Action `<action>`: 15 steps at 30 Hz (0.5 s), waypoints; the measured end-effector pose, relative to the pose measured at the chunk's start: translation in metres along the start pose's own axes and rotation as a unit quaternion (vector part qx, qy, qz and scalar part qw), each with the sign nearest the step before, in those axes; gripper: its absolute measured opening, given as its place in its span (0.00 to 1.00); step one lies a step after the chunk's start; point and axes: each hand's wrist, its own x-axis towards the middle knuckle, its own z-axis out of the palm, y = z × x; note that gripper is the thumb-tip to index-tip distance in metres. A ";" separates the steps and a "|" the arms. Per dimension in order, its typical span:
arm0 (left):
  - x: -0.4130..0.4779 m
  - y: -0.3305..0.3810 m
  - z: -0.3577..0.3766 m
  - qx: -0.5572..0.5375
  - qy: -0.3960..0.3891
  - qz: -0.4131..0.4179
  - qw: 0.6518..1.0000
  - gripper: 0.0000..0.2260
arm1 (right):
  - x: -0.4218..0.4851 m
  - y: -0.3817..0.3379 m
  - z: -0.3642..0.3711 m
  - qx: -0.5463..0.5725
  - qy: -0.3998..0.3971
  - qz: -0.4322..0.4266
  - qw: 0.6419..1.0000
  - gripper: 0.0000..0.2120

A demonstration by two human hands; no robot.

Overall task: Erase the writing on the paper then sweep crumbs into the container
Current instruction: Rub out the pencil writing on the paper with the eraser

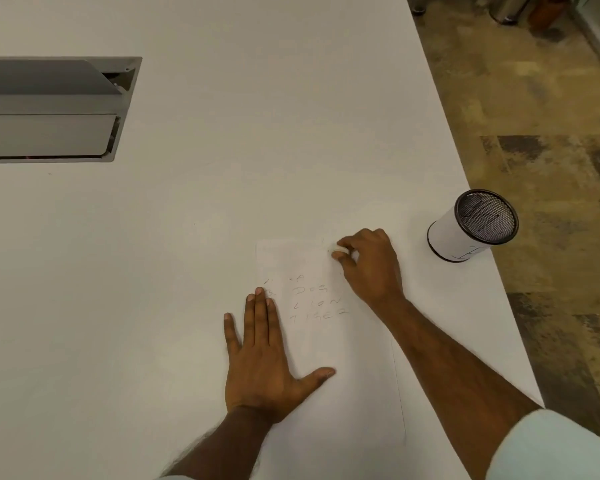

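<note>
A white sheet of paper (pixel 340 355) lies on the white table, near its right edge. Faint pencil words such as DOG, LION and TIGER (pixel 317 303) show on its upper half; the strip above them looks blank. My left hand (pixel 262 355) lies flat, fingers spread, on the paper's left edge. My right hand (pixel 369 263) is closed around a small white eraser (pixel 338 250), which touches the paper near its top right corner. A white cylindrical container (pixel 465 230) with a dark mesh inside stands to the right of the paper, close to the table's edge.
The white table (pixel 222 202) stretches far to the left and back. A grey metal cable hatch (pixel 52 109) is set into it at the far left. The table's right edge runs diagonally, with patterned brown carpet (pixel 548 133) beyond it.
</note>
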 end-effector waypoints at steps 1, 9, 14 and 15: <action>0.000 0.000 0.000 0.001 0.000 0.001 1.000 0.59 | 0.006 0.001 -0.001 -0.007 0.004 0.010 1.000 0.04; 0.000 0.000 0.000 0.003 0.010 0.002 1.000 0.59 | 0.018 0.002 -0.017 0.141 0.036 0.112 0.983 0.04; -0.001 0.000 0.000 -0.002 0.009 0.003 1.000 0.58 | -0.016 -0.006 0.004 0.080 -0.007 0.016 0.997 0.03; -0.001 0.000 0.000 -0.003 0.008 0.003 1.000 0.58 | -0.013 -0.004 0.006 0.056 -0.008 0.001 0.998 0.03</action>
